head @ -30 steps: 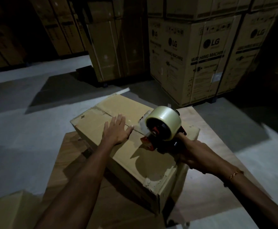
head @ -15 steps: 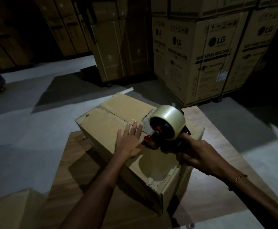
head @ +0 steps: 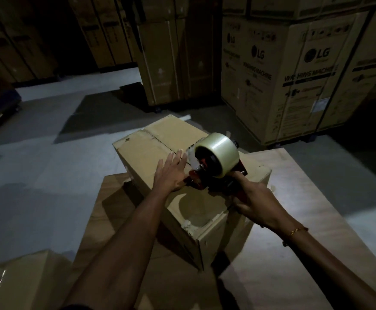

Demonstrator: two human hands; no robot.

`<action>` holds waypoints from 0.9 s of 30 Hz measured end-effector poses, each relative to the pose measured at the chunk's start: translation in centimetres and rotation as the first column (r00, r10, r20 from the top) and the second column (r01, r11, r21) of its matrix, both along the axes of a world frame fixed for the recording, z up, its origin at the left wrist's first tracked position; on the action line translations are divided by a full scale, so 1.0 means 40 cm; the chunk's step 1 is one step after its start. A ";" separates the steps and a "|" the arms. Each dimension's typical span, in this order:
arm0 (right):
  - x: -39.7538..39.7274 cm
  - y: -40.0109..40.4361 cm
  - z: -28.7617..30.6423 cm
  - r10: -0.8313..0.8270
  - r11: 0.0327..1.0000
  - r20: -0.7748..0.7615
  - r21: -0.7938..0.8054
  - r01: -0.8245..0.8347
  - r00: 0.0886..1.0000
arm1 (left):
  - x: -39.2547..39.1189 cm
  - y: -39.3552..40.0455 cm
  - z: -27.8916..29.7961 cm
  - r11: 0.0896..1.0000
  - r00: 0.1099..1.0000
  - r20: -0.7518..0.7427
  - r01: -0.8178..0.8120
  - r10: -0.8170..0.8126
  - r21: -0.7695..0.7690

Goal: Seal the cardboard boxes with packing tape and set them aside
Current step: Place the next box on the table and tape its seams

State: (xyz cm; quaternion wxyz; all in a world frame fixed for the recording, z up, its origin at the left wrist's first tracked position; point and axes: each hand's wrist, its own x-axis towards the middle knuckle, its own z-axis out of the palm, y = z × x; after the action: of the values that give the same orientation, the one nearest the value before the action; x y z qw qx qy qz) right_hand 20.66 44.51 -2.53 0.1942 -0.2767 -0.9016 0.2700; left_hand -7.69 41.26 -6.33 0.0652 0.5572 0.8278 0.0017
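While the cardboard box sits on the wooden counter near its far-left corner, its top seam is only partly taped, far stretch looks bare. Left hand lies flat, fingers straight, pressing the flaps down beside the seam, likely to keep them level for the tape. Right hand grips the handle of the tape dispenser, nose on the seam mid-box. Another box sits near-left. LG cartons stacked on the floor behind.
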 end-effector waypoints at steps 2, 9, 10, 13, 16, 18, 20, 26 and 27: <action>-0.027 0.010 -0.005 0.001 1.000 0.001 -0.006 -0.001 1.000 | -0.020 0.009 0.006 1.000 1.000 -0.019 0.008 -0.008 -0.012; -0.047 0.029 0.002 -0.006 1.000 0.144 0.031 0.002 0.990 | -0.035 0.020 0.003 1.000 0.998 -0.058 0.027 -0.027 -0.009; -0.046 0.031 0.005 -0.003 1.000 0.163 0.025 -0.001 0.987 | -0.037 0.020 -0.001 1.000 0.998 -0.059 0.029 -0.029 -0.007; -0.049 0.040 0.024 -0.003 0.999 0.234 0.031 -0.004 0.972 | -0.042 0.023 -0.007 1.000 0.999 -0.045 0.024 -0.025 -0.005; -0.034 0.050 0.061 -0.018 0.999 0.321 0.051 0.002 0.947 | -0.040 0.025 -0.005 1.000 0.999 -0.030 0.010 -0.010 -0.012; -0.005 0.054 0.085 -0.005 0.999 0.352 0.037 -0.009 0.936 | -0.033 0.027 -0.002 1.000 1.000 0.000 -0.008 0.008 0.012; 0.024 0.054 0.098 0.011 1.000 0.361 0.005 -0.013 0.932 | -0.025 0.027 0.004 0.999 1.000 0.013 -0.025 0.025 0.023; 0.041 0.031 0.083 -0.036 0.999 0.339 0.035 0.026 0.940 | 0.013 0.017 0.003 0.997 0.998 0.025 -0.066 0.065 0.029; 0.041 0.032 0.082 -0.037 0.999 0.330 0.033 0.028 0.943 | 0.027 0.011 -0.001 0.999 0.999 0.026 -0.038 0.037 0.031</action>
State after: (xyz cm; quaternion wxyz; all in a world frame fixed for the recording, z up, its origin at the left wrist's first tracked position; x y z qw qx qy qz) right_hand 22.32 45.81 0.74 0.0485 -0.3302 -0.9204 0.2038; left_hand -6.63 41.71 -6.38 0.0667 0.5423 0.8372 0.0232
